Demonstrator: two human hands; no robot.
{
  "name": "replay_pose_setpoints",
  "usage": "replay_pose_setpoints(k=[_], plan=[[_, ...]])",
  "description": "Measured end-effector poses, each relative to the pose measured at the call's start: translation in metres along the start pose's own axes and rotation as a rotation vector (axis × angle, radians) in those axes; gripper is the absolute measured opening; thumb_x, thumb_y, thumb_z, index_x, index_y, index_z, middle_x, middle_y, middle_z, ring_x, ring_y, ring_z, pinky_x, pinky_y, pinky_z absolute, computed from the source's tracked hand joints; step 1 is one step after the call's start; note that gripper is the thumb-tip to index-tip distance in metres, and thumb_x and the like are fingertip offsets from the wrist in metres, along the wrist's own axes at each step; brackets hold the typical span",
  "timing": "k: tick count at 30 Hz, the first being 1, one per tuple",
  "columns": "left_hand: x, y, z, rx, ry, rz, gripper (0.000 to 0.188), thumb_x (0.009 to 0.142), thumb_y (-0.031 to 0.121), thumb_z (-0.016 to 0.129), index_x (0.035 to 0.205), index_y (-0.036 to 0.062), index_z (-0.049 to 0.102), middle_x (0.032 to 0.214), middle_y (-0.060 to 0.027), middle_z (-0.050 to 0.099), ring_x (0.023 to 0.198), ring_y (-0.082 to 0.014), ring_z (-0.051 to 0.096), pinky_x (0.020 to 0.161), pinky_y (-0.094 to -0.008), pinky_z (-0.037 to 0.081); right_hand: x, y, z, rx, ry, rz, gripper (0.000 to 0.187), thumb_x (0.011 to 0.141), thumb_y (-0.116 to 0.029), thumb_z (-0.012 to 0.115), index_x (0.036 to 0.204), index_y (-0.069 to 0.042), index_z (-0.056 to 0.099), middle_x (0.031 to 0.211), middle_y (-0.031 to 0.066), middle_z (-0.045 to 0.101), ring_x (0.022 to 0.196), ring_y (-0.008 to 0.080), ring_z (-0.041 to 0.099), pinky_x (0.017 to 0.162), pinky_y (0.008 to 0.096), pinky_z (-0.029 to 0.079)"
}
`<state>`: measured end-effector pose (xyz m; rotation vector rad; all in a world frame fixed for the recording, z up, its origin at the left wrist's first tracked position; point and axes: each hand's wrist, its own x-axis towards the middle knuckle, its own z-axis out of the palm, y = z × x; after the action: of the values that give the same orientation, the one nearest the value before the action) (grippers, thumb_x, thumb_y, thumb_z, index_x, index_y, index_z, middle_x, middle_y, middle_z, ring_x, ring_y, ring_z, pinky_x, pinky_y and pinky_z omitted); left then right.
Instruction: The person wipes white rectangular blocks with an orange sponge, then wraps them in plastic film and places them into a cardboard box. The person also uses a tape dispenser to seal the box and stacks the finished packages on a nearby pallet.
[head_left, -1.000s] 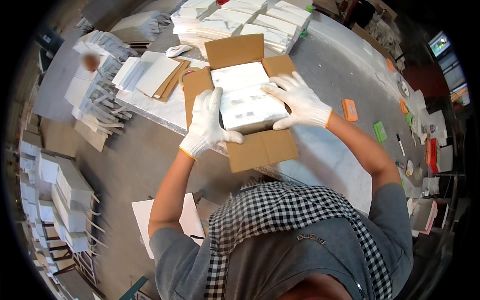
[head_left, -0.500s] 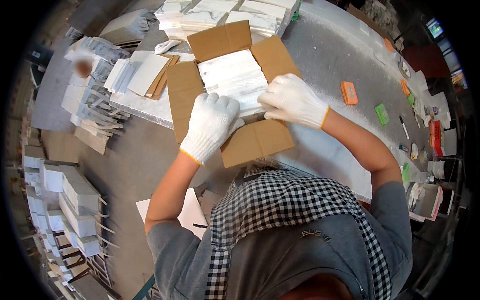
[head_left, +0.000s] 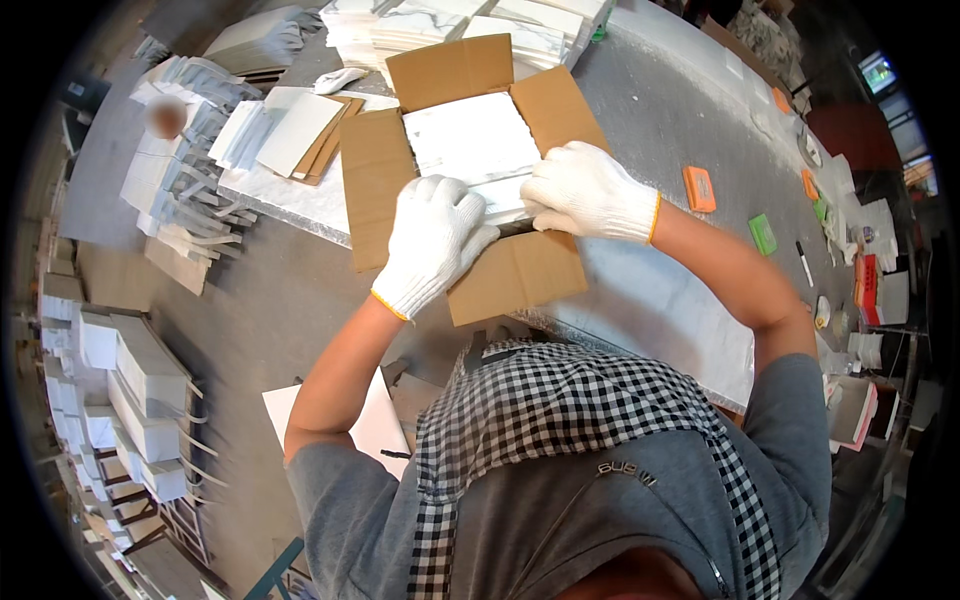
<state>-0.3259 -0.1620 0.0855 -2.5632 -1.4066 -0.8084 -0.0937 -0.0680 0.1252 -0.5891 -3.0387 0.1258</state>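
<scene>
An open cardboard box [head_left: 376, 185] with its flaps folded outward lies in front of me. White tiles with faint grey marks [head_left: 470, 135] fill it, the top one facing up. My left hand [head_left: 432, 230], in a white knit glove, curls over the near left corner of the tiles, its thumb along their near edge. At the near right corner my right hand [head_left: 585, 192], gloved alike, is closed with its fingertips bent down at the tiles' edge. Both sets of fingertips are partly hidden inside the box.
Stacked marble-look tiles [head_left: 450, 28] stand behind the box. Loose tiles and brown card sheets [head_left: 315, 140] lie left of it. On the grey table at right are an orange block [head_left: 699, 189], a green block [head_left: 763, 234] and a marker [head_left: 805, 262]. White boxes [head_left: 150, 375] line the lower left.
The tiles' top now looks flatter and smoother, where ridged edges showed before. A separate strip shows at the near side between my hands. Both hands stay at the near corners, shifted slightly.
</scene>
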Motion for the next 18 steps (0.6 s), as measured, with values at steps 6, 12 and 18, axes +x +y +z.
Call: replay_pose_setpoints(k=[6, 12, 18], plan=[[-0.007, -0.007, 0.011, -0.255, 0.042, -0.042, 0.03, 0.078, 0.023, 0.079, 0.091, 0.0044, 0.059, 0.105, -0.0155, 0.06, 0.105, -0.0399, 0.055, 0.095, -0.0505, 0.044, -0.002, -0.006, -0.004, -0.03, 0.046, -0.006, 0.017, 0.08, -0.027, 0.074, 0.079, -0.011, 0.069, 0.078, 0.0073, 0.068, 0.082, 0.0282, 0.067, 0.077, 0.0403, 0.053], [-0.021, -0.009, 0.012, 0.019, -0.012, -0.108, 0.051, 0.078, 0.031, 0.08, 0.114, 0.0015, 0.057, 0.116, -0.0149, 0.057, 0.113, -0.0351, 0.05, 0.095, -0.0516, 0.039, 0.004, -0.003, 0.007, 0.005, 0.02, -0.047, 0.026, 0.084, -0.031, 0.074, 0.097, -0.01, 0.067, 0.091, 0.0057, 0.066, 0.095, 0.0278, 0.063, 0.088, 0.0411, 0.05], [0.02, -0.013, -0.013, 0.17, 0.037, -0.146, 0.066, 0.085, 0.04, 0.073, 0.134, 0.0024, 0.049, 0.118, -0.0156, 0.056, 0.113, -0.0328, 0.049, 0.091, -0.0497, 0.04, -0.017, -0.004, 0.012, -0.121, 0.357, 0.035, 0.05, 0.089, -0.035, 0.069, 0.127, -0.006, 0.06, 0.128, 0.018, 0.057, 0.127, 0.0353, 0.049, 0.106, 0.0463, 0.042]])
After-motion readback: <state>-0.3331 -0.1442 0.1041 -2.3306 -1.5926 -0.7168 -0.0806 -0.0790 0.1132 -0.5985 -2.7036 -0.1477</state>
